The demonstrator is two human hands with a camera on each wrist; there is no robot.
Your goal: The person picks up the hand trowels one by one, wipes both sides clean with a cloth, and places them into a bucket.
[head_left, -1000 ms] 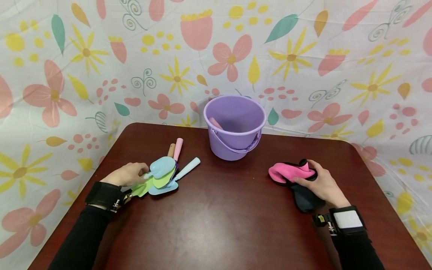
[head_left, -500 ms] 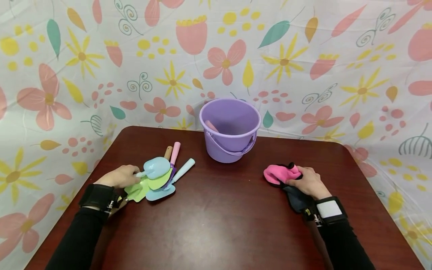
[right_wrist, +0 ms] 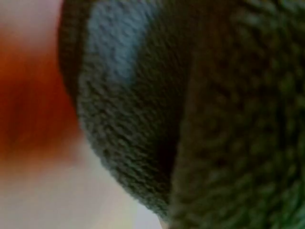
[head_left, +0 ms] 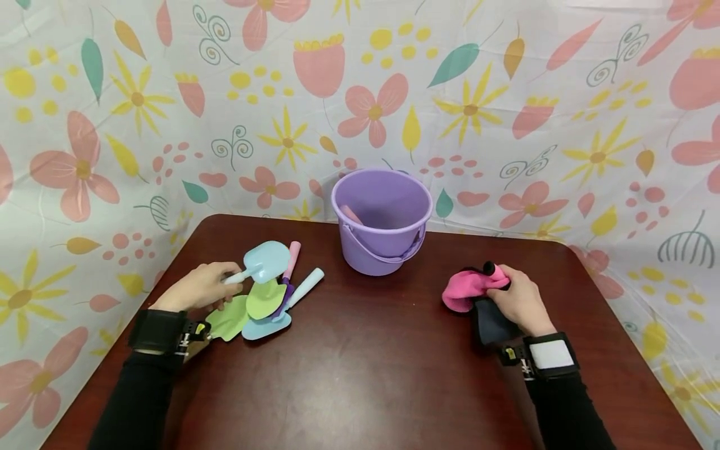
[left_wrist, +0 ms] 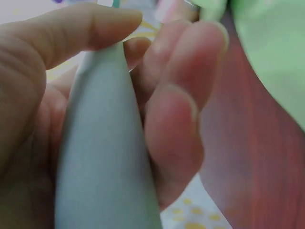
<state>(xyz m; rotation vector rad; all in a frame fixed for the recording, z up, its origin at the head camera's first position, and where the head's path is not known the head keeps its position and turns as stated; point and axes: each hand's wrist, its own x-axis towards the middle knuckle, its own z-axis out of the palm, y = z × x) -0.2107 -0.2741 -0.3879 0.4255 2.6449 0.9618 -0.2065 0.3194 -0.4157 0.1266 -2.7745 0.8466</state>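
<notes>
My left hand (head_left: 199, 287) grips the white handle of a light blue toy shovel (head_left: 264, 261), lifted a little above the table; its handle (left_wrist: 105, 157) fills the left wrist view between thumb and fingers (left_wrist: 176, 114). Below it lie a green scoop (head_left: 263, 297), another green tool (head_left: 227, 320) and a blue trowel (head_left: 287, 306). My right hand (head_left: 517, 297) holds a pink and dark grey glove (head_left: 469, 289) raised off the table at the right; the right wrist view shows only its dark knit fabric (right_wrist: 190, 119), close and blurred.
A purple bucket (head_left: 382, 219) with a handle stands at the back middle of the dark red table (head_left: 360, 375); a pink thing lies inside it. A pink-handled tool (head_left: 292, 256) lies by the shovels. A flowered cloth forms the wall behind and beside the table.
My left hand has lifted the light blue shovel up off the pile. My right hand has raised the pink and grey glove and bunched it more.
</notes>
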